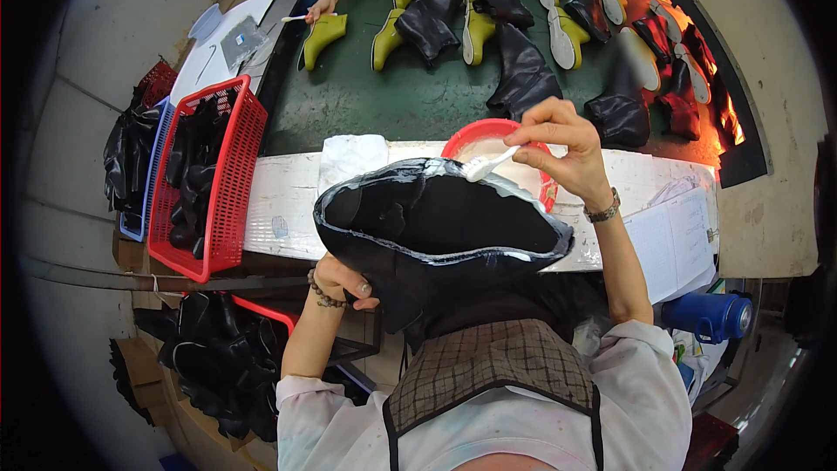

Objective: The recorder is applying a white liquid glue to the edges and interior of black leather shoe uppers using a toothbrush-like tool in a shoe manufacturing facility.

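Note:
A black boot upper (410, 275) is held up in front of me, its open bottom facing up. White glue (523, 194) coats parts of its rim, mostly along the far edge. My left hand (343, 283) grips the shaft from below at the left, the fingers partly hidden behind it. With my right hand (562, 146) I pinch a small white brush (493, 162), its head on the far rim of the upper. Just behind that rim stands a red bowl (478, 130) with whitish liquid inside, partly hidden by the upper and my right hand.
Across the white ledge (283, 201) runs a green conveyor (349, 105) with yellow-green lasts and black uppers, toward a glowing heater (732, 126). Another person's hand (323, 9) holds a brush by a last. Red basket (235, 183) at left, blue bottle (711, 317) at right.

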`<state>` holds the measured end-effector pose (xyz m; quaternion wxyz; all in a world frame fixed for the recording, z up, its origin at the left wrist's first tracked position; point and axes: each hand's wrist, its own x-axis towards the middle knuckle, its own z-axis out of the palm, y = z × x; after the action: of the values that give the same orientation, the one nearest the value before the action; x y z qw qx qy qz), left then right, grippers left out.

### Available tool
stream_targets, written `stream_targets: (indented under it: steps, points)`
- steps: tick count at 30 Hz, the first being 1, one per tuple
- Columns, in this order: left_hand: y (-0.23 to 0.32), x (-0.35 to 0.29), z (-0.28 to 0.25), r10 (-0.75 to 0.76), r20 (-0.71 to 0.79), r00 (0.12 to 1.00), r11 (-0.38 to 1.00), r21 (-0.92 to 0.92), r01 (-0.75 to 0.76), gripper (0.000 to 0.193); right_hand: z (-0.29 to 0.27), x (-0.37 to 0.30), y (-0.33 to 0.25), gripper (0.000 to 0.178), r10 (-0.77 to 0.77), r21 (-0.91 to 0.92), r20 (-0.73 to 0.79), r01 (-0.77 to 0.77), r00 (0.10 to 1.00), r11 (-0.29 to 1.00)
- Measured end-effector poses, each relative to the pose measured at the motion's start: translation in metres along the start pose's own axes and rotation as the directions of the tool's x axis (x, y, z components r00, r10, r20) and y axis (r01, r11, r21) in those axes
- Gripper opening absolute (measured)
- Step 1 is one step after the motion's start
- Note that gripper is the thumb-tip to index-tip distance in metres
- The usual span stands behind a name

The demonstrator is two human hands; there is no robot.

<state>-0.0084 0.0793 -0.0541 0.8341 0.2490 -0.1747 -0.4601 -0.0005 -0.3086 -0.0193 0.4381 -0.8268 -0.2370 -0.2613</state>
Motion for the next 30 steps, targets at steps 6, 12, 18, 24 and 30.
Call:
stream_targets:
  steps: [6, 12, 18, 24, 30]
  points:
    - [0.02, 0.012, 0.013, 0.078, -0.416, 0.906, 0.993, 0.116, -0.032, 0.083, -0.013, -0.076, 0.056, 0.023, 0.58, 0.391, -0.198, -0.479, 0.79, 0.786]
    - [0.066, 0.093, -0.034, 0.372, -0.485, 0.792, 0.72, 0.689, 0.083, 0.036, 0.001, -0.163, 0.102, 0.024, 0.843, 0.538, -0.292, -0.65, 0.452, 0.536]
    - [0.084, 0.165, -0.11, 0.607, 0.033, 0.794, -0.16, 0.984, 0.082, 0.045, 0.007, -0.171, 0.095, 0.023, 0.785, 0.421, -0.394, -0.665, 0.478, 0.616]
    - [0.075, 0.186, -0.183, 0.36, 0.082, 0.929, -0.674, 0.712, 0.198, 0.077, -0.003, -0.185, 0.082, 0.034, 0.745, 0.062, -0.378, -0.788, 0.55, 0.613]
    - [0.153, 0.128, -0.129, 0.531, 0.283, 0.799, -0.759, 0.578, 0.3, 0.072, -0.021, -0.186, 0.029, 0.092, 0.75, -0.478, -0.37, -0.805, 0.548, 0.352]
